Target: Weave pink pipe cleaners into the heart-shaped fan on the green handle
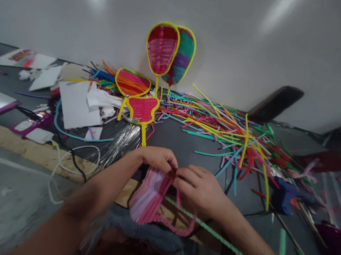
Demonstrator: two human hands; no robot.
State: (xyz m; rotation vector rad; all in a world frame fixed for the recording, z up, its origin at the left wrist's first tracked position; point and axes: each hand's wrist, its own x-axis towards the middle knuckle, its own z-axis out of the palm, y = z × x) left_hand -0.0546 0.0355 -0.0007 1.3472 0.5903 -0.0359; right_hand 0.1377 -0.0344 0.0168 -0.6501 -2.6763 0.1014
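A panel of pink and lilac pipe cleaners (151, 195) hangs below my hands, over my lap. My left hand (160, 160) is closed on its upper right corner, fingertips pinched. Right beside it, my right hand (197, 186) has its fingers bent together against the same corner; what they pinch is too small to make out. A pink fuzzy strand (179, 231) loops from the panel's lower edge up toward my right hand. The twisted green stem (222, 238) runs from behind the panel toward the lower right, passing under my right forearm.
Yellow-edged fans (162, 47) lean on the wall; a pink one (143, 110) lies ahead of my hands. Loose pipe cleaners (216, 122) spread right. A blue glue gun (284, 196), a dark phone (277, 103), white sheets (78, 105) and a white cord (79, 172) lie around.
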